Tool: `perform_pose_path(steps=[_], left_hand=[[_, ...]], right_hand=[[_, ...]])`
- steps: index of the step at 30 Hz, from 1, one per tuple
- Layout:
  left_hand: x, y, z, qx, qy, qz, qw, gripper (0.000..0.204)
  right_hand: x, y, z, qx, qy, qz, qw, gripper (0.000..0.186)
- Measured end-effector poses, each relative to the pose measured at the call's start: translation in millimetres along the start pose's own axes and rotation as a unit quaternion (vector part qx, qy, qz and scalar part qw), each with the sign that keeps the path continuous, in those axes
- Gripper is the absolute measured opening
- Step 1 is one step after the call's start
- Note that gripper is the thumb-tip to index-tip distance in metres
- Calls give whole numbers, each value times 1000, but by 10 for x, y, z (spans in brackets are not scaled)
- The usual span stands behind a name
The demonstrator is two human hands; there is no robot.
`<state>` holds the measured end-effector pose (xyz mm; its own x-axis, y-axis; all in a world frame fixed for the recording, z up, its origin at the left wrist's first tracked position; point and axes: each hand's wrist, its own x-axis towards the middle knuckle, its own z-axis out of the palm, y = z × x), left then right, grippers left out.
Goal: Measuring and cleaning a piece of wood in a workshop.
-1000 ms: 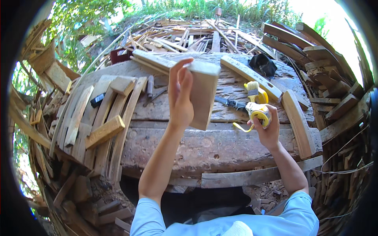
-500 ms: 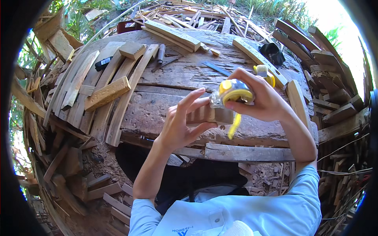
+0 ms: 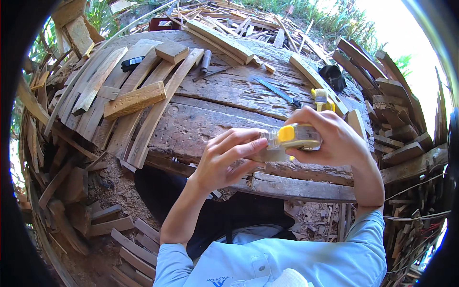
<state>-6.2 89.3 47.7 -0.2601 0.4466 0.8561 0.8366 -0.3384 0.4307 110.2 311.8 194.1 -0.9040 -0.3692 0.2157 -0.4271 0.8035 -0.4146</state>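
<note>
Two-handed hold over the tabletop (image 3: 191, 129)

Dark red box (image 3: 162, 24): far edge, contents indiscernible. Left hand (image 3: 217, 165): gripping a wooden block (image 3: 271, 155) beyond its palm. Yellow tape measure (image 3: 306, 136): just beside the block, gripped by the right hand (image 3: 337, 135).

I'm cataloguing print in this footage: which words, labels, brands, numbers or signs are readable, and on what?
Shirt: dark logo and lettering, upside down; not copied here.
Black object: pale label, too small to read.
Tape measure: any markings too blurred to read.
No other text can be made out.
</note>
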Motion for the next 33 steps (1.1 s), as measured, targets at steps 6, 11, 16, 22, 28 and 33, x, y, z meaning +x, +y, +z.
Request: perform_pose_path(steps=[6, 11, 16, 22, 28, 33], left_hand=[[-180, 45, -173, -15, 49, -6, 999, 44], [-219, 56, -271, -12, 92, 20, 995, 36], [-306, -19, -291, -10, 124, 21, 992, 34], [-307, -62, -300, 32, 158, 24, 987, 34], [-264, -82, -383, 115, 141, 35, 983, 37], [-214, -126, -424, 129, 157, 38, 978, 46]], right_hand=[[61, 46, 57, -3, 12, -31, 999, 42], [81, 88, 89, 13, 25, -46, 999, 44], [177, 138, 171, 44, 37, -57, 997, 48], [225, 93, 292, 85, 102, -58, 989, 60], [310, 309, 359, 122, 113, -54, 985, 63], [403, 315, 374, 120, 132, -60, 982, 63]])
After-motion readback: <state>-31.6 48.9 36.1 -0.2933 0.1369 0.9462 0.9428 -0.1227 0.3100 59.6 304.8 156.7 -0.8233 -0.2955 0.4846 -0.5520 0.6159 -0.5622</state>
